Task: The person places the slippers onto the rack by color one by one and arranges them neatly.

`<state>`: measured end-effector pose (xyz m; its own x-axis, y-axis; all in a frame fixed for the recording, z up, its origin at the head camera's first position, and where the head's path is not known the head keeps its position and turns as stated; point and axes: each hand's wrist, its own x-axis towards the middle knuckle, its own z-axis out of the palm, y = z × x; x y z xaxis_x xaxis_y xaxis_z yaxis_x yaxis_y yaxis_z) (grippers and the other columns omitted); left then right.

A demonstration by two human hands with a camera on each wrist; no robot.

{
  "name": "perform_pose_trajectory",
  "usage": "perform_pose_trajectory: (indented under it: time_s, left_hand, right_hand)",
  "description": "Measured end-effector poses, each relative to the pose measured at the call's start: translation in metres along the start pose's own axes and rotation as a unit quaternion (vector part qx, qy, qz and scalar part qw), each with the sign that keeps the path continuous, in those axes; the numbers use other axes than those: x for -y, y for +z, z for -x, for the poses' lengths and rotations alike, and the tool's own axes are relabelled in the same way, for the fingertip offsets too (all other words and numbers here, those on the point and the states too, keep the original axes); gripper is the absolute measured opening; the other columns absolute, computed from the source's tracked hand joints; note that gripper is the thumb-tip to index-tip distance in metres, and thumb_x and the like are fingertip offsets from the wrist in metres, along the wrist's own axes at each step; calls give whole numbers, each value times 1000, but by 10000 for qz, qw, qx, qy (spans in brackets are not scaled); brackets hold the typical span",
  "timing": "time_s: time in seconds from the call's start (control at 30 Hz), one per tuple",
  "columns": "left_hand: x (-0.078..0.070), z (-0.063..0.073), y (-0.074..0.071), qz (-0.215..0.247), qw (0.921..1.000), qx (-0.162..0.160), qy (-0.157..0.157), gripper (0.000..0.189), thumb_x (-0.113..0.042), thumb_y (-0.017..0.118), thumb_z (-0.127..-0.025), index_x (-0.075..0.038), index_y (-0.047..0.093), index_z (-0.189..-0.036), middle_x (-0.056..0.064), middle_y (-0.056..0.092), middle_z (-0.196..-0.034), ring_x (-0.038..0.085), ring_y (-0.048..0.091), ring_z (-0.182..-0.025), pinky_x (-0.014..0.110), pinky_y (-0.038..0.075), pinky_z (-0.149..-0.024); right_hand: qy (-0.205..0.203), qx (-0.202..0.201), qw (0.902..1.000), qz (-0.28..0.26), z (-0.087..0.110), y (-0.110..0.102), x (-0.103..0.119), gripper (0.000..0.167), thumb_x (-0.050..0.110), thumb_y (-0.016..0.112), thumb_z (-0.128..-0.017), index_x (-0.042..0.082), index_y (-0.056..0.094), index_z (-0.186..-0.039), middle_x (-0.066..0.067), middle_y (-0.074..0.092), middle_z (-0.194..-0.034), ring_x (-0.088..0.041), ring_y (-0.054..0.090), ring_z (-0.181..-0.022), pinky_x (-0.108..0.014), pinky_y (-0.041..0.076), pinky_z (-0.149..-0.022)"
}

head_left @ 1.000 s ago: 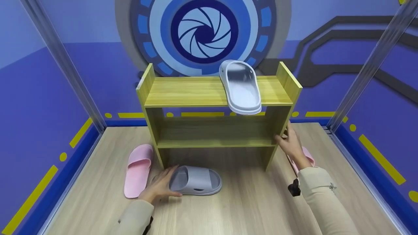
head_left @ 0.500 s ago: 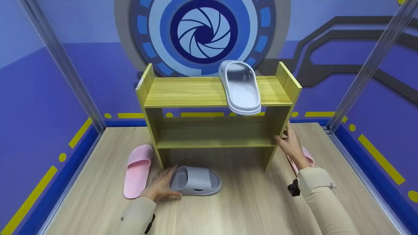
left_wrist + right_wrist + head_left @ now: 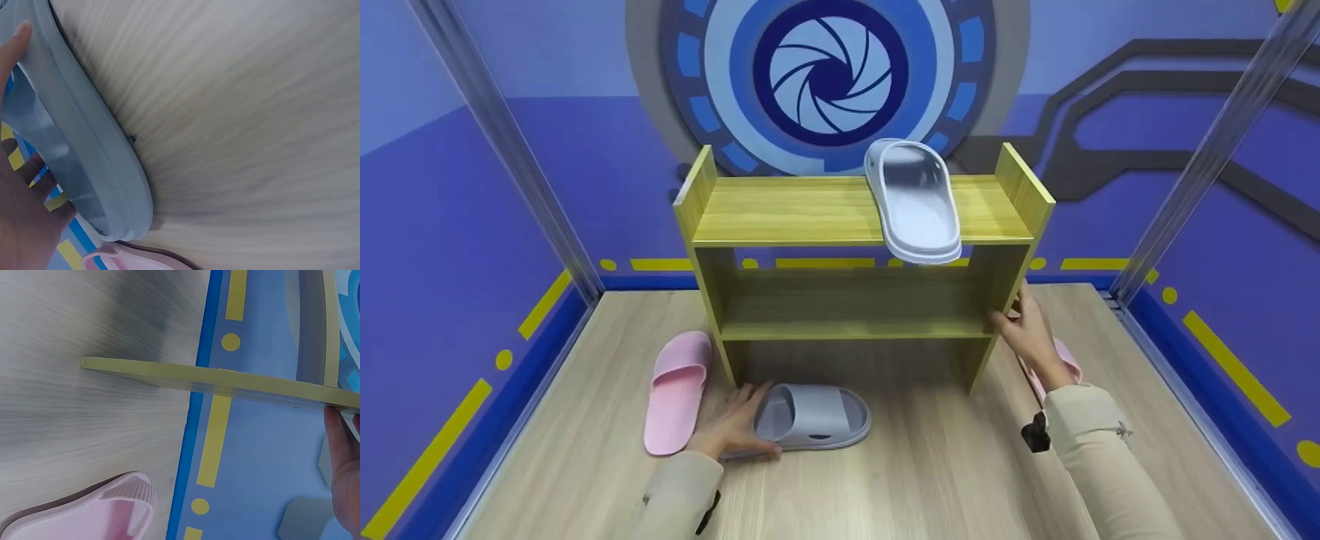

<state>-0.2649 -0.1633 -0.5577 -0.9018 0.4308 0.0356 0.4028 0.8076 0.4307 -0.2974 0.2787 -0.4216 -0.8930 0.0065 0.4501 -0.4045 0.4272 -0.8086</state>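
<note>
My left hand (image 3: 733,429) grips the heel end of a grey slipper (image 3: 819,411) on the floor before the rack, toe pointing right. In the left wrist view, the thumb lies against one side of the slipper (image 3: 93,132) and the other fingers are at its opposite side, partly hidden. My right hand (image 3: 1030,335) touches the right side panel of a wooden shoe rack (image 3: 787,214). The right wrist view shows its straight fingers (image 3: 336,433) against the panel's outer face. Another grey slipper (image 3: 921,217) lies on the top shelf, its end jutting over the front edge.
A pink slipper (image 3: 675,401) lies left of the rack, close to my left hand. A second pink slipper (image 3: 1067,358) is to the right, mostly covered by my right forearm. Blue printed walls (image 3: 562,187) and metal posts enclose the wooden floor (image 3: 915,480).
My left hand has shifted slightly right and nearer over the grey slipper's heel, and the slipper has moved very slightly. My right hand and the rack stay put.
</note>
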Motion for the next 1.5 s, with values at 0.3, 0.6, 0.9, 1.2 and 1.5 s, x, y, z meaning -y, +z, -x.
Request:
perform_pose_trajectory:
  time_s: [0.3,0.6,0.9,1.2,1.5]
  left_hand:
    - [-2,-3,3,-379,9988,-32,296,110,-54,77,-48,1,33,-132,23,42,-119,45,37,-109,59,27,-85]
    - [-2,-3,4,-237,9993,249,125,112,-52,78,-49,7,30,-131,29,35,-127,45,29,-117,59,23,-90]
    - [-5,-2,7,-116,9996,227,81,107,-48,79,-50,9,32,-128,28,38,-125,43,30,-117,56,23,-92]
    - [-5,-2,8,-304,9992,-4,254,98,-49,79,-49,7,39,-119,21,48,-109,39,42,-105,55,32,-84]
    - [-4,-2,7,-444,9977,-173,482,95,-49,78,-49,4,41,-119,19,49,-104,36,46,-99,49,39,-79]
  right_hand:
    - [92,-4,9999,123,-1,-1,-9,59,-9,53,-77,-1,31,-131,-24,41,-123,-41,45,-106,-42,45,-74]
    - [137,-44,9997,203,-6,-1,-32,61,-6,55,-77,6,32,-132,-18,43,-123,-36,47,-106,-43,46,-74]
    - [31,-94,9998,183,-5,-1,-32,60,-6,56,-76,3,33,-131,-20,45,-122,-37,48,-104,-44,45,-73]
    - [-37,-77,9997,249,-5,-1,-34,62,-6,56,-74,6,34,-131,-17,47,-120,-33,50,-101,-35,47,-69]
    - [-42,-113,9997,224,-6,0,-34,60,-6,56,-74,5,36,-129,-17,48,-119,-33,51,-100,-35,47,-69]
